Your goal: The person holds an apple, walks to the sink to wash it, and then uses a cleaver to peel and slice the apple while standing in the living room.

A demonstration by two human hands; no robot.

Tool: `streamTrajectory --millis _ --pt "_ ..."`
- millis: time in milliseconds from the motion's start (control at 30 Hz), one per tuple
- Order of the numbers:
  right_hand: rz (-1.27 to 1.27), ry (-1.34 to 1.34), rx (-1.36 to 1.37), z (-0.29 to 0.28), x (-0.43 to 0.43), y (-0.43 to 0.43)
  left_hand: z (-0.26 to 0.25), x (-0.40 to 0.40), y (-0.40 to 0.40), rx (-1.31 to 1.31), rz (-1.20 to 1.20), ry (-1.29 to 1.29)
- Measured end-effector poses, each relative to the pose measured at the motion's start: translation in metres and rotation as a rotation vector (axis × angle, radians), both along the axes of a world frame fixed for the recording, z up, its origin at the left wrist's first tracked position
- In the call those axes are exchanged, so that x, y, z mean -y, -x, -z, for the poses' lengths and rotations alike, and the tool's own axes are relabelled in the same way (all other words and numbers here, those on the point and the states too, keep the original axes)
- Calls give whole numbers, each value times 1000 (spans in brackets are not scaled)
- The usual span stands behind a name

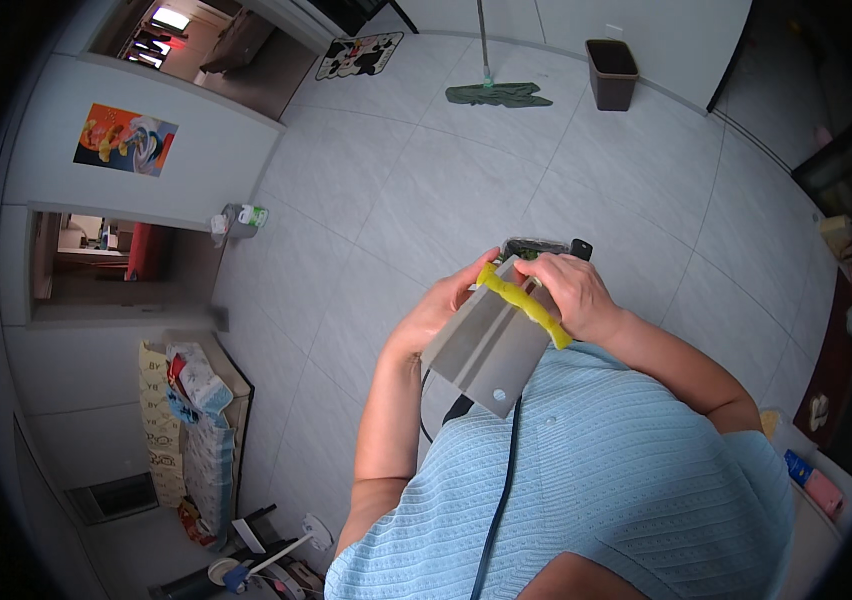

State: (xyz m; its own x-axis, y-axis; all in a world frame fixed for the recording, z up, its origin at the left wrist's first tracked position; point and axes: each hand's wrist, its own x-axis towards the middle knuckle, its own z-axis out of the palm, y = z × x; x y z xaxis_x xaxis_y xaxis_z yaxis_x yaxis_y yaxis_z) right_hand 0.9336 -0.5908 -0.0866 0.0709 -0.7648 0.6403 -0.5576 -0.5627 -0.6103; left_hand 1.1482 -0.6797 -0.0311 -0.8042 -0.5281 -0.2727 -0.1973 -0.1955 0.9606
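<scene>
A flat grey rectangular panel (482, 352) with lengthwise grooves and a round hole near its lower end is held tilted in front of my chest. Across its upper part lies a wavy yellow strip (523, 301), whose material I cannot tell. My left hand (437, 304) grips the panel's left edge, with the fingers partly hidden behind it. On the other side my right hand (576, 296) grips the upper right edge beside the yellow strip. Just beyond both hands sits a dark-rimmed container (538, 244) with something green inside, mostly hidden. A black piece (581, 248) juts out at its right.
Grey floor tiles (396, 217) stretch ahead. A flat mop (498, 94) and a brown bin (612, 75) stand by the far wall. To the left are a small bin (240, 220) and a cloth-covered sofa (208, 427). A black cord (499, 502) hangs down my shirt.
</scene>
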Motion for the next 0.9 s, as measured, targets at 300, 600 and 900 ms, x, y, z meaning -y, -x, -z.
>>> streamTrajectory --millis 300,600,900 --pt "35 27 -29 -3 2 -3 -3 2 4 172 0 198" --pt "38 -192 131 9 -3 -1 -4 -6 4 83 -30 440" --pt "209 -567 260 9 -6 -3 3 -5 7 50 -49 248"
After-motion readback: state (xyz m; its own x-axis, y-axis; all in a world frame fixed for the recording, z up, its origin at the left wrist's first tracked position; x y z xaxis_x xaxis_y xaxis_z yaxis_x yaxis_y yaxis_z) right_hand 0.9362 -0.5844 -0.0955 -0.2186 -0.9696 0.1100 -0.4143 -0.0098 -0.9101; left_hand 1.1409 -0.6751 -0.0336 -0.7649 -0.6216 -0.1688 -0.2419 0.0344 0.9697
